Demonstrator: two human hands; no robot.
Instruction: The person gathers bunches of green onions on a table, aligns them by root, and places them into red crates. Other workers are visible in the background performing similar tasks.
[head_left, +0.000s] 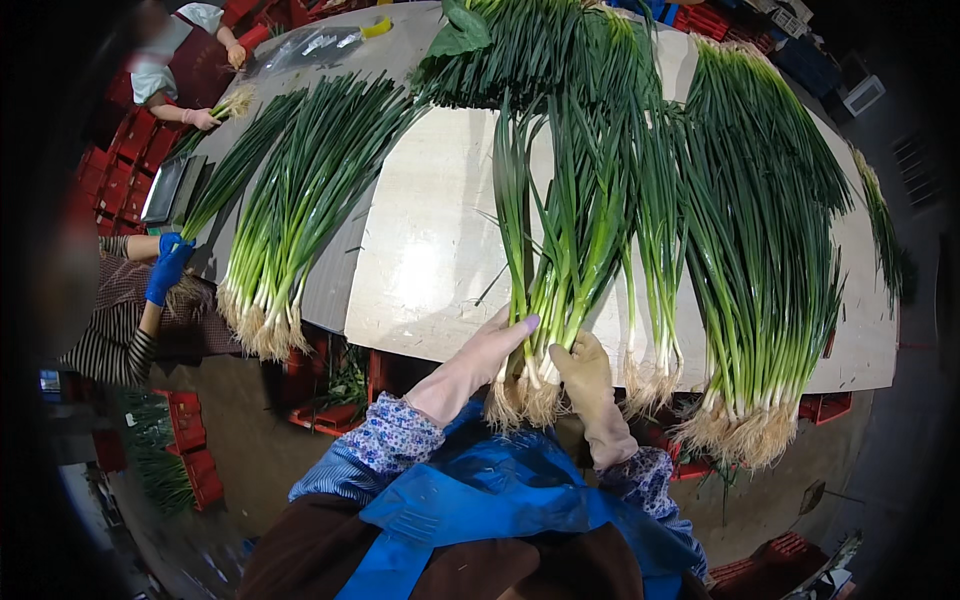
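Observation:
A bunch of long scallions (574, 225) lies in front of me, its white stems and pale roots towards my body at the table's near edge. My left hand (484, 356), in a light pink rubber glove, grips the stems from the left side, thumb on top. From the right, my right hand (589, 371), in a yellowish glove, closes on the same stems just above the roots. A few separate scallions (660, 300) rest just right of that hand. Farther right spreads a large pile of scallions (757, 285), roots hanging over the edge.
A pale board (427, 225) covers the tabletop. More greens (540, 60) lie across its far side. Another scallion pile (307, 202) is on the left, near a co-worker's blue-gloved hand (169, 270). A second person (199, 60) stands beyond. Red crates (187, 420) are on the floor.

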